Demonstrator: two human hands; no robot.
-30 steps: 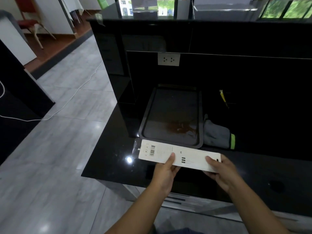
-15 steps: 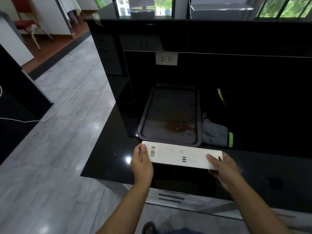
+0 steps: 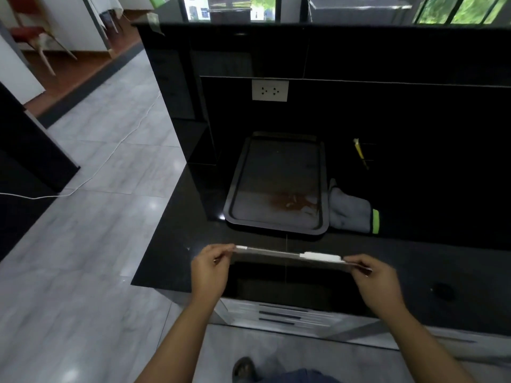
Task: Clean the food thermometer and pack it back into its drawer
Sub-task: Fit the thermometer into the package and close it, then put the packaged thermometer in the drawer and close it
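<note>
A long white thermometer box (image 3: 290,255) hangs level above the front of the black counter (image 3: 177,244), turned edge-on so only its thin side shows. My left hand (image 3: 211,269) pinches its left end and my right hand (image 3: 377,280) pinches its right end. The thermometer itself is hidden; what is inside the box cannot be seen. A yellow-handled stick-like item (image 3: 359,153) lies farther back on the counter to the right; it is too small to identify.
A dark tray (image 3: 235,189) with a brown stain lies on the counter behind the box. A grey cloth with a green band (image 3: 351,214) rests at its right. A wall socket (image 3: 269,90) sits above. Pale drawer fronts (image 3: 282,313) show below the counter edge.
The box has been rotated from face-up to edge-on. My left hand moved from under its middle to its left end; my right hand stayed at the right end.
</note>
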